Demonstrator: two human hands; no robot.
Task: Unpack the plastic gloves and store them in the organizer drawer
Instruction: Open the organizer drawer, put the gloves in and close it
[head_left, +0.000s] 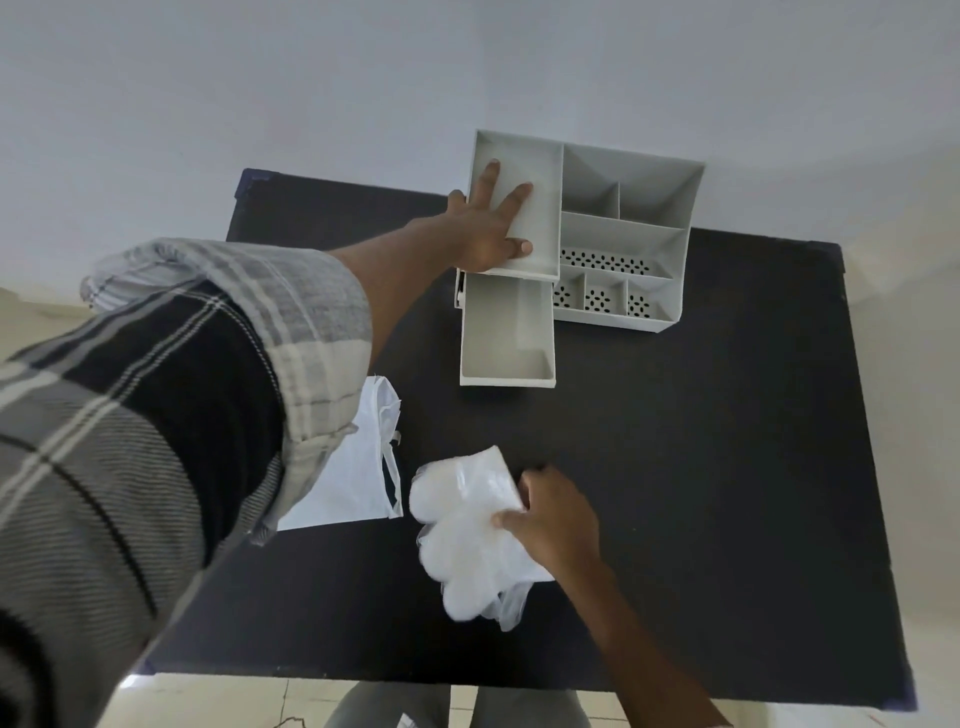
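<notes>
A grey plastic organizer (654, 208) with several compartments stands at the far edge of the black table (701, 441). Its drawer (506, 358) is pulled out toward me and holds nothing. My left hand (491, 223) rests flat, fingers spread, on the organizer's top-left tray above the drawer. A stack of translucent white plastic gloves (467, 530) lies on the table near me, and my right hand (553, 519) pinches its right edge. The white packaging bag (353, 478) lies flat to the left of the gloves, partly under my left sleeve.
The organizer's right half has perforated front pockets (600, 299). A pale wall rises behind the table. Tiled floor and my legs show below the near edge (363, 675).
</notes>
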